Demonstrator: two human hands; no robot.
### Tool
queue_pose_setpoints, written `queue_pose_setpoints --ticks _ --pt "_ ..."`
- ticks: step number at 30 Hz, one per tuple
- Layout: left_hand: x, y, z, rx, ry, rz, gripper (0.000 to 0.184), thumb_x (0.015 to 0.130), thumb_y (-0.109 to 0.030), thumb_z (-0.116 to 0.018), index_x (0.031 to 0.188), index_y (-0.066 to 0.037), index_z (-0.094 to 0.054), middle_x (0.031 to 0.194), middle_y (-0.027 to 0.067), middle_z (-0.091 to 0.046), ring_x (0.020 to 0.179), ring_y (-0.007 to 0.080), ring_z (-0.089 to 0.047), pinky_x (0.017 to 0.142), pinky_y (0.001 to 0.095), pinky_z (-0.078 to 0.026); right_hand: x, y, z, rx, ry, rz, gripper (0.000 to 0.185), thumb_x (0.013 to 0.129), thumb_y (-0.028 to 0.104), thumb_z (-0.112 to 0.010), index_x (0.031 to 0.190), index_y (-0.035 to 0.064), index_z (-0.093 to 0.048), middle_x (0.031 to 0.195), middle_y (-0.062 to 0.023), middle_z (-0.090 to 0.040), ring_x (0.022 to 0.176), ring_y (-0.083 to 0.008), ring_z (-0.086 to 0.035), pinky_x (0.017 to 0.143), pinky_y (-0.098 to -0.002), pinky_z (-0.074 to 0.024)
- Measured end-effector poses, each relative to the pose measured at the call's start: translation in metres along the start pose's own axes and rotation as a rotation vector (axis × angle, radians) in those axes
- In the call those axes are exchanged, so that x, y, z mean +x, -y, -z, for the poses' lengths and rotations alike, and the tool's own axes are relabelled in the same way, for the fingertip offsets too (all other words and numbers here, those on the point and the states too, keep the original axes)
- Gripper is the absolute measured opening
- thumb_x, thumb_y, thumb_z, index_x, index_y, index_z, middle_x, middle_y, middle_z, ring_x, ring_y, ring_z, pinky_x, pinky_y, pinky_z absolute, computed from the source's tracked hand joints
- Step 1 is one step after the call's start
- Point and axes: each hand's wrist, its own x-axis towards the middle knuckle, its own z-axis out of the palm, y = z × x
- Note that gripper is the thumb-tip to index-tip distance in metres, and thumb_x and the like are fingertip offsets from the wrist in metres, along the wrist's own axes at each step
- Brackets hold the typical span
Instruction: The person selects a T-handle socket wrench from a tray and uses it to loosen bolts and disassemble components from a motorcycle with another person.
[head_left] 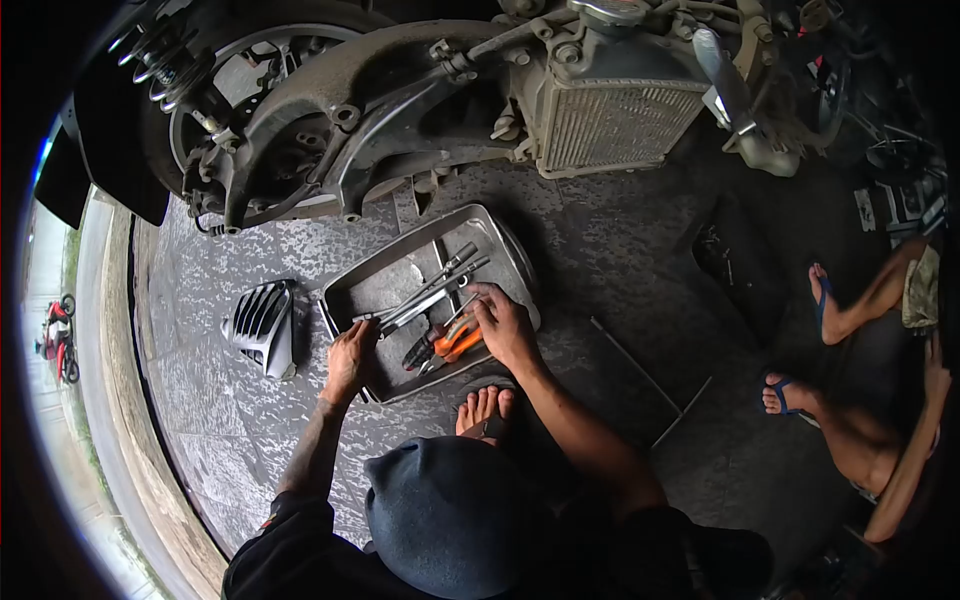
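Remotely, I am holding my left hand (350,358) at the tray (512,262), probably steadying it, and curling my right hand (507,328) over orange-handled pliers (450,345) inside, either grip's contents being unclear.

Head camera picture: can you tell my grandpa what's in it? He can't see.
A person's left hand and right hand are at a grey tray of tools, including orange-handled pliers. Beyond it is a motorbike with its radiator showing; sandalled feet show at right.

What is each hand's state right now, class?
Left hand: fingers curled at the edge of the tray; grip cannot be told.
Right hand: fingers bent near the orange-handled pliers; grip cannot be told.
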Motion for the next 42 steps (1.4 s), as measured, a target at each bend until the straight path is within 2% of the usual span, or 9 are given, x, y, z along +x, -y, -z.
queue_pose_setpoints --ticks 15,20,23,27,30,33,37,40,42 --pt "-0.009 -0.003 0.003 0.167 -0.172 -0.041 0.031 0.077 -0.004 -0.055 0.108 -0.005 -0.056 0.097 0.0136 -0.053 0.096 0.0337 -0.052 0.080 0.0394 -0.045 -0.019 0.007 0.036 0.091 -0.102 0.049 0.018 0.093 0.010 -0.046 0.109 0.0067 -0.055 0.084 -0.0078 -0.066 0.070 -0.0186 -0.064 0.064 -0.0298 -0.0498" --pt "-0.011 -0.027 0.031 -0.007 -0.113 -0.006 0.020 0.085 -0.004 -0.050 0.105 -0.002 -0.054 0.085 0.0153 -0.055 0.076 0.0368 -0.057 0.062 0.0418 -0.046 -0.034 0.026 0.064 0.009 -0.069 0.232 0.017 0.093 0.006 -0.044 0.105 0.0047 -0.055 0.083 -0.0096 -0.065 0.073 -0.0231 -0.065 0.065 -0.0317 -0.0509" --pt "0.000 -0.064 0.033 -0.205 -0.172 -0.200 0.020 0.086 -0.006 -0.053 0.105 -0.003 -0.052 0.086 0.0172 -0.055 0.076 0.0386 -0.058 0.060 0.0406 -0.046 -0.042 0.038 0.099 -0.122 -0.006 0.439 0.014 0.089 0.003 -0.045 0.098 0.0037 -0.056 0.087 -0.0119 -0.064 0.077 -0.0296 -0.064 0.067 -0.0368 -0.0517" --pt "0.024 -0.149 0.024 -0.623 0.224 -0.108 0.015 0.092 -0.007 -0.052 0.105 0.001 -0.054 0.085 0.0138 -0.061 0.078 0.0219 -0.060 0.067 0.0314 -0.047 -0.072 0.050 0.167 -0.484 0.319 0.566 0.030 0.082 0.002 -0.050 0.112 0.0026 -0.054 0.095 -0.0176 -0.061 0.088 -0.0326 -0.062 0.076 -0.0418 -0.0506" --pt "0.050 -0.233 0.016 -0.658 0.335 -0.317 0.017 0.094 -0.013 -0.051 0.107 -0.003 -0.054 0.096 0.0131 -0.064 0.092 0.0227 -0.062 0.078 0.0342 -0.047 -0.106 0.065 0.217 -0.744 0.365 0.624 0.043 0.081 0.002 -0.052 0.124 0.0021 -0.047 0.108 -0.0208 -0.057 0.104 -0.0337 -0.056 0.087 -0.0401 -0.0478" --pt "0.070 -0.294 -0.016 -0.903 0.496 -0.409 0.021 0.095 -0.017 -0.051 0.109 -0.002 -0.051 0.098 0.0149 -0.063 0.096 0.0222 -0.062 0.081 0.0351 -0.047 -0.148 0.096 0.255 -0.766 0.413 0.328 0.056 0.080 0.005 -0.056 0.133 0.0011 -0.036 0.126 -0.0217 -0.047 0.122 -0.0345 -0.044 0.099 -0.0412 -0.0401" --pt "0.081 -0.385 -0.006 -1.146 0.754 -0.390 0.022 0.096 -0.022 -0.050 0.105 -0.003 -0.051 0.102 0.0095 -0.063 0.102 0.0193 -0.059 0.088 0.0328 -0.046 -0.191 0.085 0.263 -0.620 0.109 0.297 0.076 0.078 0.015 -0.066 0.139 -0.0003 -0.025 0.133 -0.0208 -0.038 0.123 -0.0353 -0.040 0.106 -0.0446 -0.0304" --pt "0.085 -0.414 -0.002 -1.078 0.881 -0.408 0.020 0.095 -0.024 -0.051 0.103 -0.005 -0.051 0.104 0.0080 -0.063 0.103 0.0177 -0.058 0.090 0.0337 -0.045 -0.206 0.078 0.251 -0.191 -0.326 0.279 0.065 0.084 0.015 -0.061 0.137 -0.0006 -0.027 0.121 -0.0203 -0.047 0.110 -0.0274 -0.051 0.090 -0.0392 -0.0432" --pt "0.078 -0.427 0.005 -1.144 0.921 -0.378 0.023 0.095 -0.026 -0.050 0.103 -0.005 -0.051 0.105 0.0086 -0.062 0.104 0.0174 -0.057 0.091 0.0343 -0.045 -0.213 0.074 0.246 -0.010 -0.339 0.152 0.060 0.085 0.014 -0.060 0.135 -0.0012 -0.030 0.113 -0.0190 -0.052 0.101 -0.0247 -0.055 0.083 -0.0373 -0.0458"
